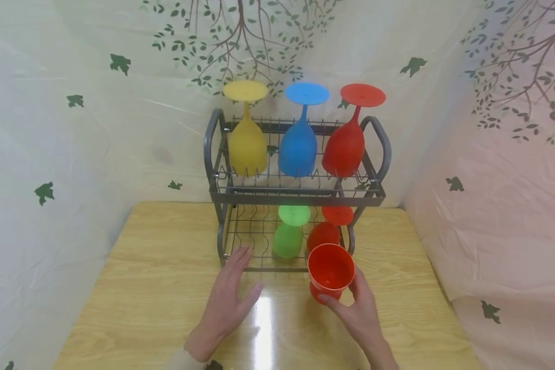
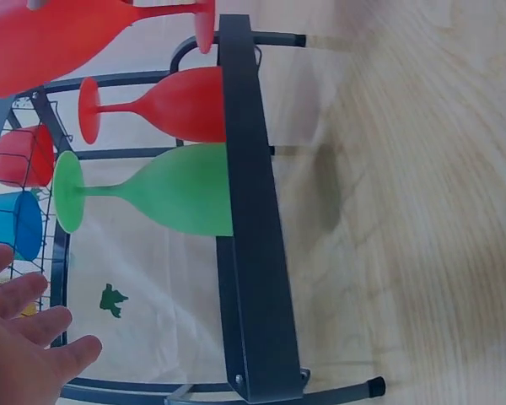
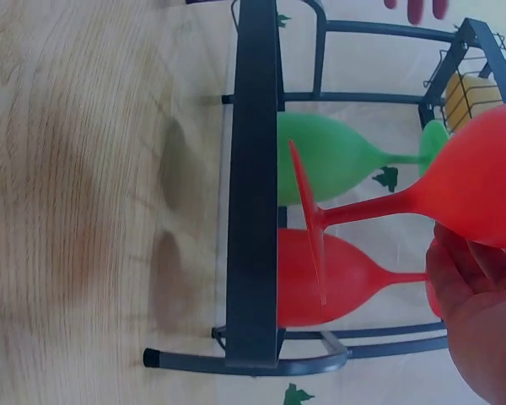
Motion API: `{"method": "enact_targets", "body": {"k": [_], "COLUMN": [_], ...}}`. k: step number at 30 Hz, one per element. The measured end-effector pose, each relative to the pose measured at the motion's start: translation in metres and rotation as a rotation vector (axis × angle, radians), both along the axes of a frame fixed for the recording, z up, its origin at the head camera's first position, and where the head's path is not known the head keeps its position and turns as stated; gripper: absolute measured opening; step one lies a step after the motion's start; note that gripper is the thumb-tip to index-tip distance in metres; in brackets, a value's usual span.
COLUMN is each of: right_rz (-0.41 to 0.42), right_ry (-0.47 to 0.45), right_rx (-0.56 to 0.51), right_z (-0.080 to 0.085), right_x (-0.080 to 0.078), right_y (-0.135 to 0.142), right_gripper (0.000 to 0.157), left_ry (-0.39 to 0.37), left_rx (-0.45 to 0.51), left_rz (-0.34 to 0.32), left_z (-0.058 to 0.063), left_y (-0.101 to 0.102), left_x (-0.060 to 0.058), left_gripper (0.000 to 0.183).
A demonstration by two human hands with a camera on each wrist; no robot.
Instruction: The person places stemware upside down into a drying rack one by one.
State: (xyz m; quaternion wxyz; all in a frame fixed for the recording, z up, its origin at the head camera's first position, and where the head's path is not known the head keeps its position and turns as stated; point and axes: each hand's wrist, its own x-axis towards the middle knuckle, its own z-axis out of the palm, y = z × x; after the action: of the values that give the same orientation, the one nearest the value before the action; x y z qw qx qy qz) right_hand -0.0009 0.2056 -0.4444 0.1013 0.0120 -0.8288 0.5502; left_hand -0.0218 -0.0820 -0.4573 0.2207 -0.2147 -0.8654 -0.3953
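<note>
My right hand [image 1: 361, 311] holds a red plastic goblet [image 1: 331, 267] upright by its bowl, thumb at the front and fingers round the right side. In the right wrist view the goblet's stem and flat foot stand free below the bowl. Behind it, on the rack's lower tier, a green goblet [image 1: 288, 239] and another red goblet [image 1: 324, 237] stand upside down. My left hand [image 1: 228, 298] has its fingers extended and thumb spread, holding nothing; its fingertips overlap the lower tier's front left in the head view.
The dark two-tier dish rack [image 1: 296, 199] stands on a wooden table [image 1: 166, 288]. Its upper tier bears upside-down yellow [image 1: 248, 146], blue [image 1: 298, 146] and red [image 1: 344, 149] goblets. Behind hangs a pale leaf-patterned cloth [image 1: 120, 128], with another along the right side.
</note>
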Motion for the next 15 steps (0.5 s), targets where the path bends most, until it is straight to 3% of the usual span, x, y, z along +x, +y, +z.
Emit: {"method": "enact_targets", "body": {"k": [15], "right_rz": [0.114], "right_ry": [0.125], "right_rx": [-0.003], "right_z": [-0.001], "right_x": [-0.013], "right_y": [-0.021], "right_gripper": [0.077], "left_ry": [-0.049], "left_rx": [0.075], "left_rz": [-0.108], "left_z": [0.017], "left_y": [0.006], "left_x": [-0.008], "left_gripper": [0.072]}}
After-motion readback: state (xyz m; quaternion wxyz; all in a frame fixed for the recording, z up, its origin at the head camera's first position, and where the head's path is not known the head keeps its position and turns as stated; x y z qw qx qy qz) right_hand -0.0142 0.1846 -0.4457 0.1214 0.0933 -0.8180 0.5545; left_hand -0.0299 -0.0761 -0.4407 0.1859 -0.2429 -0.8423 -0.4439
